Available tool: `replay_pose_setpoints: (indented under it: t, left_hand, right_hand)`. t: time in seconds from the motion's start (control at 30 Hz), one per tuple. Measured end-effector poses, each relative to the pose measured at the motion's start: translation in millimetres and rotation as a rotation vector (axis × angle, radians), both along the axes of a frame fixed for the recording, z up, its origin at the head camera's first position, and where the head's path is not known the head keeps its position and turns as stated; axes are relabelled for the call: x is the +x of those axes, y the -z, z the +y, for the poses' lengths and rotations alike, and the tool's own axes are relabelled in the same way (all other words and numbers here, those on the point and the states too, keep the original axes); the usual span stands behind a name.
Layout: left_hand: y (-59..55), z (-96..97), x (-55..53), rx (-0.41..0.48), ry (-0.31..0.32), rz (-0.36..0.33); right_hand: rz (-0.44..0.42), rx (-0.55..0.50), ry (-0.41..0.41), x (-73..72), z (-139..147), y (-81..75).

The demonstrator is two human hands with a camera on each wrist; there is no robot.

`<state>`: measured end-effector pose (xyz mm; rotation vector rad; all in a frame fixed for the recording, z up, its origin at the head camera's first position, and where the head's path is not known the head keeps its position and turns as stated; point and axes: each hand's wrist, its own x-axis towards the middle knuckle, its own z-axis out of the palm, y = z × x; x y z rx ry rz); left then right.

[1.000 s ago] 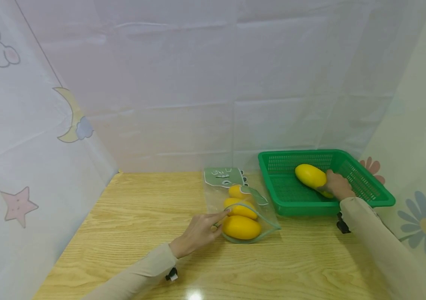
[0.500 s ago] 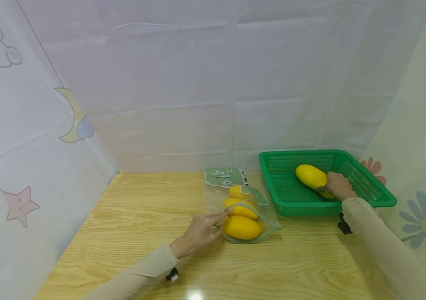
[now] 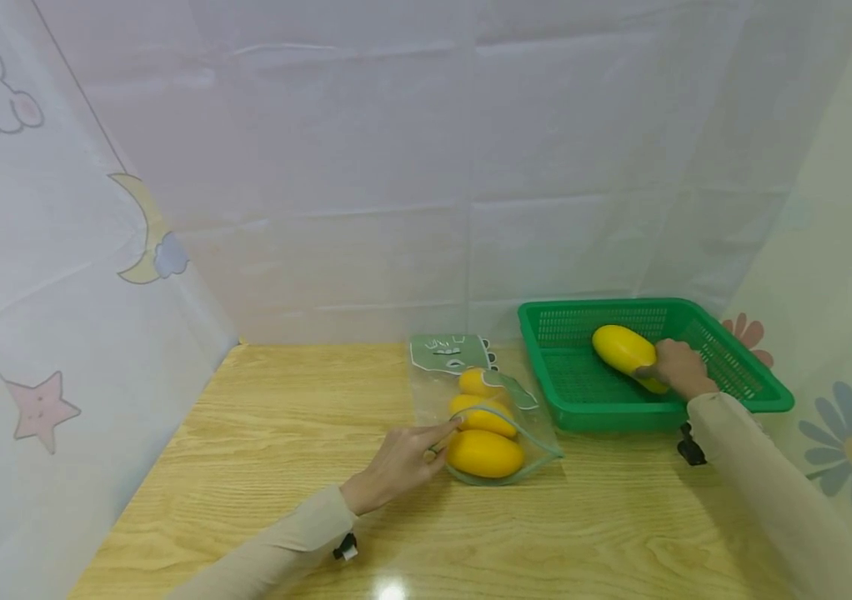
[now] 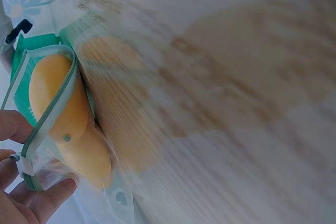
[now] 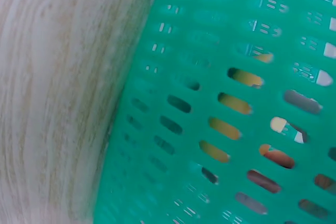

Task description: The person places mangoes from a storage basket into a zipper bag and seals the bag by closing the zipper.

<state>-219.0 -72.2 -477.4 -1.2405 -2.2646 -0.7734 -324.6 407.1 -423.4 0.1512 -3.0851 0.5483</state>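
Observation:
My left hand pinches the open edge of a clear zip bag with green print. In the left wrist view, the thumb and fingers stand around the bag's green zip strip, near its white slider. Inside the bag, three yellow mangoes lie in a row, the nearest mango close to the mouth. My right hand reaches into a green basket and grips the right end of another mango. The right wrist view mostly shows the basket's slotted wall, with bits of yellow behind it.
The wooden table carries both bag and basket, with the basket right of the bag at the back. A pale sheet hangs behind the table. Printed sheets stand close at the left and right sides.

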Motion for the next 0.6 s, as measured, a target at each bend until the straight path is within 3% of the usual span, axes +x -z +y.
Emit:
replay_pose_setpoints:
  t: [0.6]
  left_hand:
    - [-2.3, 0.0, 1.7, -0.011, -0.012, -0.012]
  right_hand:
    - [0.033, 0.011, -0.025, 4.1, -5, -11.0]
